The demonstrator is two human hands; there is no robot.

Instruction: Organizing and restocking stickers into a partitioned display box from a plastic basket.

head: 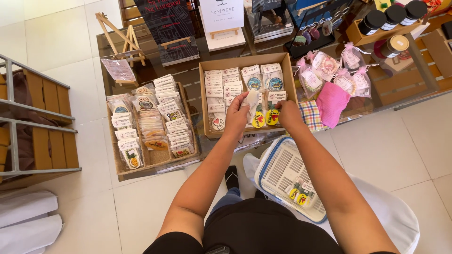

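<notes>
Yellow round badges (264, 117) were being stocked into the cardboard box (287, 89) on the glass bench (405, 84); left hand (237, 116) pinched a white packet (251, 101), right hand (288, 114) gripped one badge, needing careful slotting next.

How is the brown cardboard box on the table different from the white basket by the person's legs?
The cardboard box is brown with solid walls; the white plastic basket has slotted, see-through sides and a blue rim. The box sits up on the glass table; the basket is lower, in front of the person. The box is nearly full of packets; the basket holds only a few. Both hands, left hand and right hand, are in the box, none in the basket. Both hold yellow round packets.
</notes>
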